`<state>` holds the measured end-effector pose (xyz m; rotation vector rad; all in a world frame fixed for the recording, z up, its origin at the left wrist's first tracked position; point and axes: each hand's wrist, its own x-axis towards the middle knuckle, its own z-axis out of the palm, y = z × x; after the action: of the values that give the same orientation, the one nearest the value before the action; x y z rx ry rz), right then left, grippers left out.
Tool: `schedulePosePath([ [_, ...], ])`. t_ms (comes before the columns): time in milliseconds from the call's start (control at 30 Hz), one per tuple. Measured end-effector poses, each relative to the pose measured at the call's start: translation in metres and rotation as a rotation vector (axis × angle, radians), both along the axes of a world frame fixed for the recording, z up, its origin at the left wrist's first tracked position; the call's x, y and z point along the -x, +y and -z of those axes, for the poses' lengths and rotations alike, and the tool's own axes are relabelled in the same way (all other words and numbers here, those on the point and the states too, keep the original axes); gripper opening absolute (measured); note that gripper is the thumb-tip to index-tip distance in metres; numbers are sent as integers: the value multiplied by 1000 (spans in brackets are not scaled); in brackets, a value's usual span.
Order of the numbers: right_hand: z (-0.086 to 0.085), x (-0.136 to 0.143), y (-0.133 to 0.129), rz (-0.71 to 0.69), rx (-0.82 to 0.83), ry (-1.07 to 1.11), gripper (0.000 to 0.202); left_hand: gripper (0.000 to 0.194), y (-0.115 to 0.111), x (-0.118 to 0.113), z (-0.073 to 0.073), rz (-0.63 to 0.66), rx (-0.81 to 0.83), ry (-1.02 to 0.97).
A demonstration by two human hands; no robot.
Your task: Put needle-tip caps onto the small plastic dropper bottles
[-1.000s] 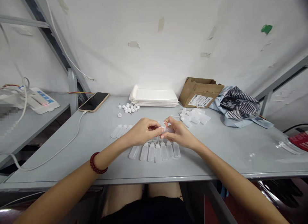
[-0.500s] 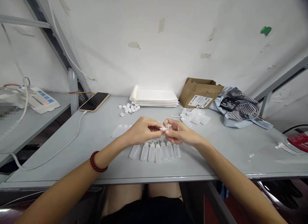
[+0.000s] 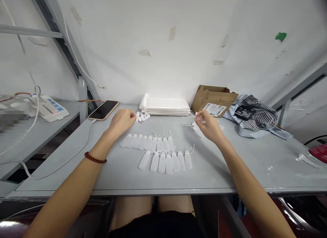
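Checking out this setup, what's the biggest stuff in it?

Gotta be the grey desk (image 3: 204, 180). Next up, a heap of pale blue and striped cloth (image 3: 255, 112) toward the back right corner, then an open cardboard box (image 3: 222, 99) right beside it at the back edge. Midway along that same edge there's a stack of flat white packets (image 3: 165, 106).

And the hands?

Pretty well apart. The right hand (image 3: 209, 125) is just in front of the box, thumb and fingertips pinched in close. The left hand (image 3: 122, 120) is off toward the back left corner, fingers curled narrow; can't tell if anything's tucked inside.

Smaller things?

A phone (image 3: 103, 110) on a white cable, near the back left corner. Then the clear bottles: one bottle (image 3: 200, 119) between the right thumb and fingers, a loose pile (image 3: 197, 129) just under it, plus two rows (image 3: 161, 163) lying between the stack and the front edge, some with thin white tails. Tiniest are the white caps (image 3: 142, 118), bunched right by the left fingertips, in front of the stack's left end.
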<state>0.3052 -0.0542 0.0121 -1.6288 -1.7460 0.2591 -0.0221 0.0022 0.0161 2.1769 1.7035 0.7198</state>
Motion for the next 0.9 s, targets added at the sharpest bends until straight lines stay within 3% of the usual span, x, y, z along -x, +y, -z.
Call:
schedulePosePath([
  [100, 3, -13, 6, 81, 9, -132, 18, 22, 2, 9, 0, -133, 4, 173],
  [233, 9, -20, 8, 117, 79, -260, 26, 24, 1, 9, 2, -193, 53, 308],
  [433, 8, -16, 0, 134, 149, -340, 31, 21, 5, 7, 12, -187, 145, 392],
  [600, -3, -12, -8, 142, 128, -317, 41, 27, 8, 8, 16, -145, 214, 416],
  [700, -15, -7, -14, -19, 169, -274, 36, 28, 8, 7, 16, -134, 241, 418],
  [800, -27, 0, -27, -314, 325, -237, 33, 29, 8, 5, 15, -124, 261, 412],
  [900, -34, 8, -42, -500, 472, -250, 49, 28, 5, 1, 13, -106, 269, 393],
])
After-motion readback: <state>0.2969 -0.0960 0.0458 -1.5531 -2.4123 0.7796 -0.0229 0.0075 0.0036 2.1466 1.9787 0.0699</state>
